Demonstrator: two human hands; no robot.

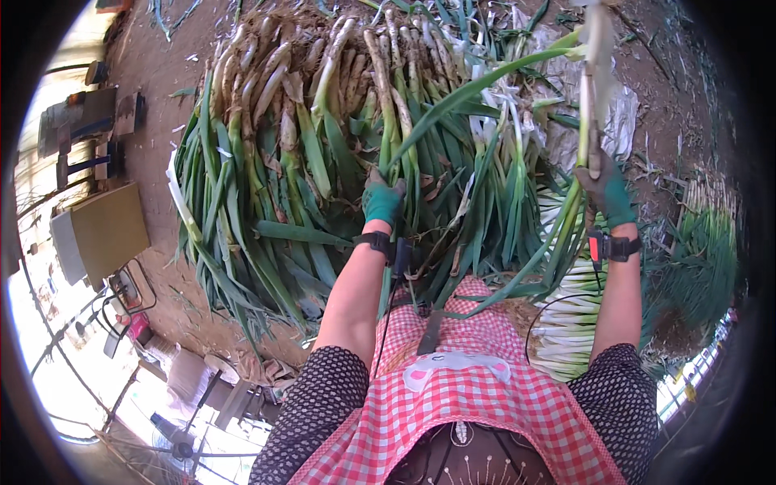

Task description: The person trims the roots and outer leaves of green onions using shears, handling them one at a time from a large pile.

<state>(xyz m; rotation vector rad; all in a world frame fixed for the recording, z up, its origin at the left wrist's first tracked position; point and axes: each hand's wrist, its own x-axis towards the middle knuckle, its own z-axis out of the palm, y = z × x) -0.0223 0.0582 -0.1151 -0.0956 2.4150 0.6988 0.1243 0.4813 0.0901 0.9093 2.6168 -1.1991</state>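
Both my hands wear green work gloves with dark, soiled fingers. My right hand (605, 187) is closed around a leek (584, 121), which stands up with its pale root end blurred at the top edge and its green leaves trailing below. A long green leaf (485, 81) runs from the upper part of this leek across to my left hand (382, 199), whose fingers are closed on its end. Under my left hand lies a wide heap of unpeeled leeks (299, 153), their brown, soil-covered roots pointing away from me.
Right of the heap, cleaned white leeks (570, 319) lie in a row. Another bundle (699, 242) is at the far right. White plastic sheeting (618, 121) and leaf scraps cover the soil. Cardboard boxes (105, 230) stand at left. A checked apron (485, 372) covers my lap.
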